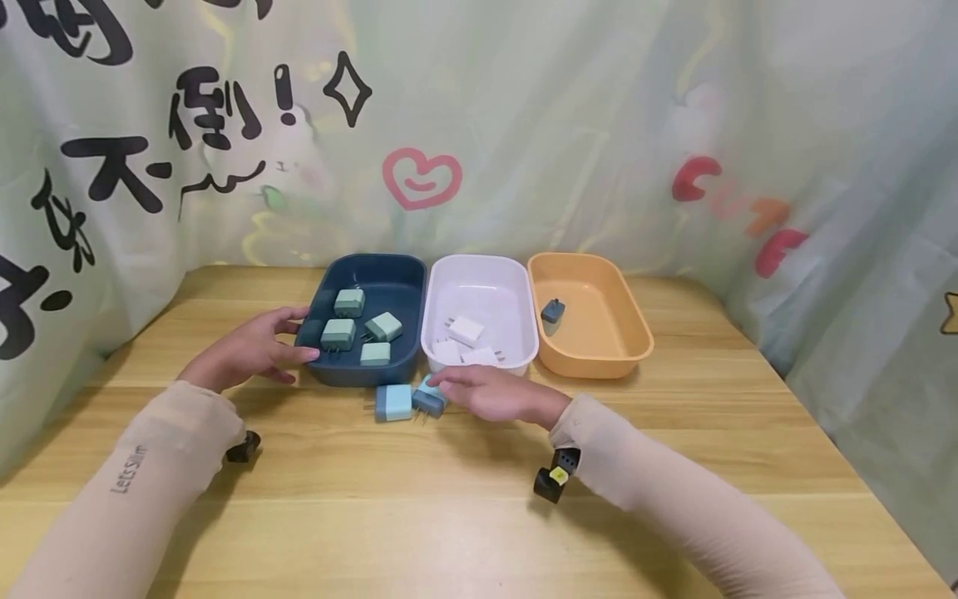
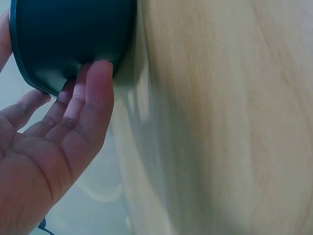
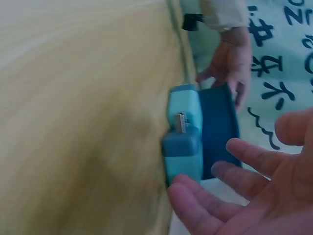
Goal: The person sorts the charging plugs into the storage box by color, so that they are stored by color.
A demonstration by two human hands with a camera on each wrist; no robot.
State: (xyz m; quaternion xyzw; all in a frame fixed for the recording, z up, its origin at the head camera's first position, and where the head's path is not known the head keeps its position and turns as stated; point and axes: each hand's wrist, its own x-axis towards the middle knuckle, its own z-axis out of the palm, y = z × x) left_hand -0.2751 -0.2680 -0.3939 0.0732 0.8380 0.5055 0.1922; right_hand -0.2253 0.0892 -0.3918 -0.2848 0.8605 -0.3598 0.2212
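My left hand (image 1: 258,345) is at the left side of the dark blue tray (image 1: 407,333), its fingertips on the outer wall (image 2: 73,29) and rim. Several pale green plug chargers (image 1: 338,334) lie in that tray. In front of it on the table are two light-and-dark-blue plug chargers: one charger (image 1: 393,403) on the left with prongs pointing left, and another charger (image 1: 429,404) tilted beside it. My right hand (image 1: 494,393) reaches over from the right, fingers extended, a fingertip right at the nearer charger (image 3: 183,164) in the right wrist view.
A white tray (image 1: 479,270) with several white chargers (image 1: 466,331) stands in the middle. To its right, an orange tray (image 1: 606,333) holds one dark blue-grey charger (image 1: 552,312). The trays stand side by side on the wooden table (image 1: 404,516), before a printed curtain (image 1: 524,125).
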